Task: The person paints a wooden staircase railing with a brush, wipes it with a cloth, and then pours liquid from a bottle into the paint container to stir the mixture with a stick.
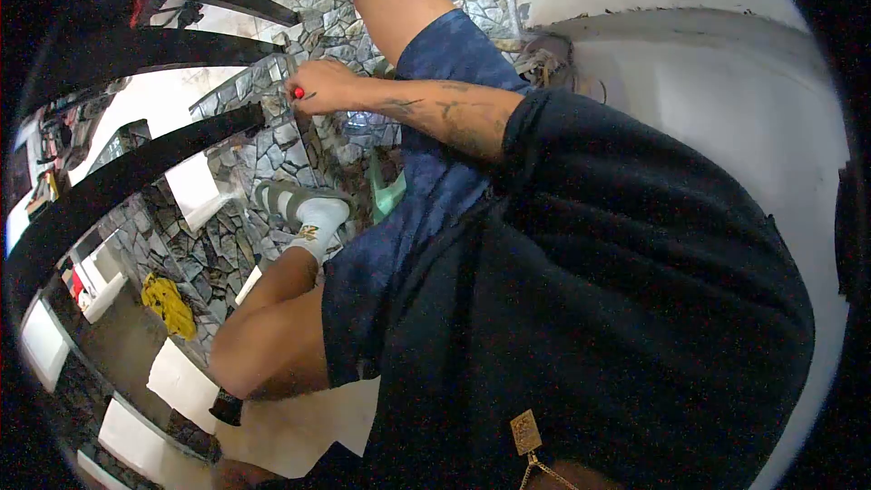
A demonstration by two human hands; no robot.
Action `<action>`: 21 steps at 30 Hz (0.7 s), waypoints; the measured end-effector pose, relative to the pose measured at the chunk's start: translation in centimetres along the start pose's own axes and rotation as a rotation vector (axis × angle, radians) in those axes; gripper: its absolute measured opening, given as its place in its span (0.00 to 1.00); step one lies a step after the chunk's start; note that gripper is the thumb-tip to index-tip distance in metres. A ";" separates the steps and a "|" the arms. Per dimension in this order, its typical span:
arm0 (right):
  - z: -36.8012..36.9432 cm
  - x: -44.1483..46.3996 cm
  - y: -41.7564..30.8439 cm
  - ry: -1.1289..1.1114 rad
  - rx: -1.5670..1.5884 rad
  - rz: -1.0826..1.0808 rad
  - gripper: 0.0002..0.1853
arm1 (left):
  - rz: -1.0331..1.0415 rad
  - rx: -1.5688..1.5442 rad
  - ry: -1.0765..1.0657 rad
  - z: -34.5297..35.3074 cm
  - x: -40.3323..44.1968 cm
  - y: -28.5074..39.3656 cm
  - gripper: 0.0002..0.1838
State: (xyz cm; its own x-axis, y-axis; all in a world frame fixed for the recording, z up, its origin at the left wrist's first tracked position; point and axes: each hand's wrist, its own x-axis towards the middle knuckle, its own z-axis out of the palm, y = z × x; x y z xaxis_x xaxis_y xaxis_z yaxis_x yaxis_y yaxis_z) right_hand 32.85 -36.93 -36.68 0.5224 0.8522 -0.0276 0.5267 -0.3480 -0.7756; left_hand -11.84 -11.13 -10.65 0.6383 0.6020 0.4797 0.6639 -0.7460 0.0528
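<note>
Seated or crouched with bent knees apart, the person holds the right hand (324,87) out beyond the blue patterned shorts (435,163), its fingers curled closed around a small, bright red-ended object (298,92). The object shows at the finger side of the fist, near the end of a long black bar (150,159); whether they touch cannot be told. More black bars (172,47) lie farther up and to the left in the view. A black sleeve (337,465) and part of the left arm show at the bottom edge, but the left hand is out of view, so its state cannot be told. Between the legs lies a pale green, flimsy-looking item (388,189), beside a foot in a white sock (322,215) and striped green slipper (283,202). A crumpled yellow item (168,307) rests on the grey stone-patterned floor (218,263).
</note>
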 end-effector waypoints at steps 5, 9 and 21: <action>0.4 0.2 0.4 0.007 0.018 -0.019 0.14 | 0.035 -0.019 0.015 -0.8 -0.5 0.6 0.28; 0.6 0.5 0.7 0.043 0.079 -0.056 0.13 | 0.063 -0.029 0.030 -1.4 -0.6 1.1 0.27; -0.1 -0.2 -1.1 -0.030 0.112 -0.009 0.19 | 0.140 -0.080 0.083 -2.6 -0.7 3.8 0.25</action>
State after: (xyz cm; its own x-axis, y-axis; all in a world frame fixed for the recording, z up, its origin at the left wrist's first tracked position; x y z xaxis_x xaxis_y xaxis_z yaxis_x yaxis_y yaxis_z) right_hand 32.25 -36.74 -35.77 0.4967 0.8671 -0.0380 0.4519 -0.2957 -0.8416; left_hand -10.78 -15.17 -8.48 0.6858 0.4673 0.5579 0.5352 -0.8433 0.0486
